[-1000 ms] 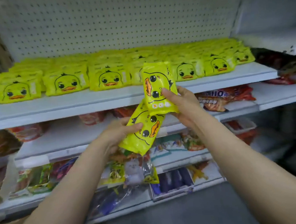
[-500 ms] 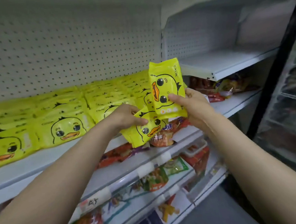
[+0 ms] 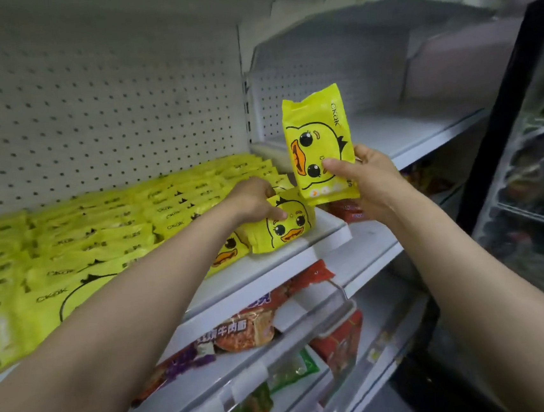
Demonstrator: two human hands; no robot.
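**A:** Head view: which step is this?

**B:** Stocking, I'd say. The left hand [image 3: 255, 199] grips the first pack [image 3: 288, 229] at centre frame, thumb on its face and fingers over its top. The pack's lower edge is on the shelf [image 3: 279, 261], at the right end of the yellow row [image 3: 106, 228].

**A:** And the other?

**B:** The right hand [image 3: 373, 181] pinches the second pack [image 3: 315, 135] upright, right of centre and clear above the shelf edge, thumb across the duck print.

**A:** Next?

**B:** Probably lay the first pack flat and square with the row, then place the second beside or on it. Little shelf is left there.

**A:** How will they handle?

**B:** They're glossy, crinkly film pillows, flat and soft, with crimped ends, so likely slippery. Behind is matte white pegboard [image 3: 88, 107], and below centre lie red noodle bags [image 3: 243, 331].
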